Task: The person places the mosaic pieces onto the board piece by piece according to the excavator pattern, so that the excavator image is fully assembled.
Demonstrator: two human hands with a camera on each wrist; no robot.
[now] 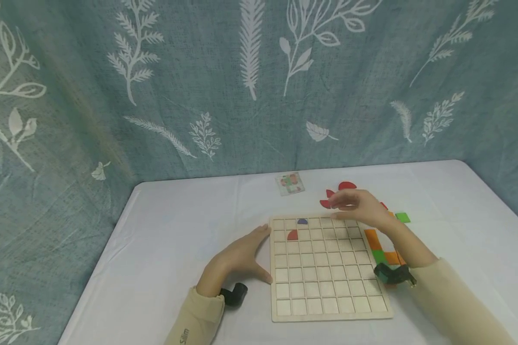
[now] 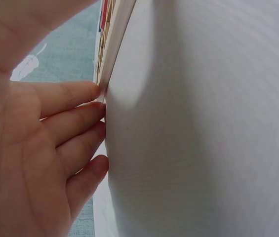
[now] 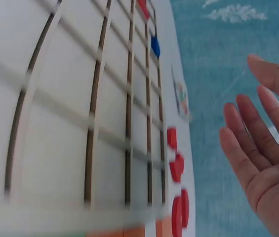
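Note:
A square wooden grid board [image 1: 319,288] lies on the white table. In it sit a red quarter-round piece [image 1: 292,235] and a blue half-round piece [image 1: 302,221], both near the far left corner. My left hand [image 1: 240,256] rests at the board's left edge, thumb and fingers spread, fingertips right at the rim in the left wrist view. Over the board's far right corner hovers my right hand [image 1: 362,207], its fingers loosely bent. Nothing shows between those fingers in the right wrist view. Several red pieces [image 3: 177,167] lie just beyond the board, near that hand.
A small picture card [image 1: 290,183] lies behind the board. Along the board's right side are orange pieces [image 1: 372,239], green pieces [image 1: 402,217] and others partly under the right arm. A patterned curtain [image 1: 224,96] hangs behind the table.

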